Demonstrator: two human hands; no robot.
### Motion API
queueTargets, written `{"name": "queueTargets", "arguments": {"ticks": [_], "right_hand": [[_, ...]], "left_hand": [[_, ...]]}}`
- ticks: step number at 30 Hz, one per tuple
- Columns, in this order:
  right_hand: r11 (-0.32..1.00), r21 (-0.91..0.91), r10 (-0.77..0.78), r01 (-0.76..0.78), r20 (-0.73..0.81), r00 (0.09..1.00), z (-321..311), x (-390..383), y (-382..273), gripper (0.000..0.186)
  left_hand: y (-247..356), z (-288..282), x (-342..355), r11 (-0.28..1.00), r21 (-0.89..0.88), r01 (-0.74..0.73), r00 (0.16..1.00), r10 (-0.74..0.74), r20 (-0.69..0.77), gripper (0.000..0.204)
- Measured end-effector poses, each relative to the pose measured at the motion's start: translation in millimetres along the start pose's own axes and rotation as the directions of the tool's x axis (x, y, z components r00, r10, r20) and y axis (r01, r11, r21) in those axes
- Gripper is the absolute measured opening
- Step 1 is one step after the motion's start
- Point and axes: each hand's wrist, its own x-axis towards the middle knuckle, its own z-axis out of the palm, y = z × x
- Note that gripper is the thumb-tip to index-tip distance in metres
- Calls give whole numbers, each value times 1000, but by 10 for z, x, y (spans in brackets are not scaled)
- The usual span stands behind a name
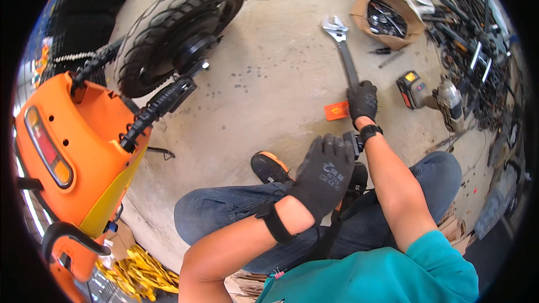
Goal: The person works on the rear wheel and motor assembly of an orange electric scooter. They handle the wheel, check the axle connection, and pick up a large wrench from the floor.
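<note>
My right hand (362,101), in a black glove, is closed around the handle end of a large adjustable wrench (346,59). The wrench's silver jaws point away from me, above the concrete floor. Close to my right wrist is my left hand (323,174), gloved too, with its back facing up. Its fingers bend over side by side, and the thumb and fingertips are hidden. A small black device (353,141) at the right wrist strap is right beside the left fingers; whether they grip it is hidden. An orange card (336,110) lies left of the right hand.
An orange vehicle body (59,134) with a shock absorber (151,118) and a knobbly tyre (168,39) stands at left. At right are a cardboard box (412,28) of metal parts, a battery pack (411,90), a power tool (449,101) and piled metal parts (485,28). Yellow strips (137,275) lie lower left.
</note>
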Motion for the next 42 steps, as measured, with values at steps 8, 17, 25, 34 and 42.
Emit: {"name": "queueTargets", "arguments": {"ticks": [8,17,25,34,42], "right_hand": [[986,-110,146,-124,222,964,-54,3,-6,33],[985,-169,138,-25,705,696,-785,-1031,-250,35],[985,-116,15,131,804,595,-1996,-1484,-987,31],[878,121,-345,463,830,439,-3809,-1055,-957,16],[624,-2,-464,781,804,373,-5039,-1275,-1920,19]], "left_hand": [[119,-31,-145,995,-85,52,999,-52,-3,43],[349,109,-613,805,-413,427,898,-321,301,30],[902,-788,-1724,509,-761,401,749,-661,-47,40],[1455,-1615,-5209,-16,-751,660,94,-990,103,42],[4073,-927,-7470,-660,-735,158,-592,-659,464,37]]}}
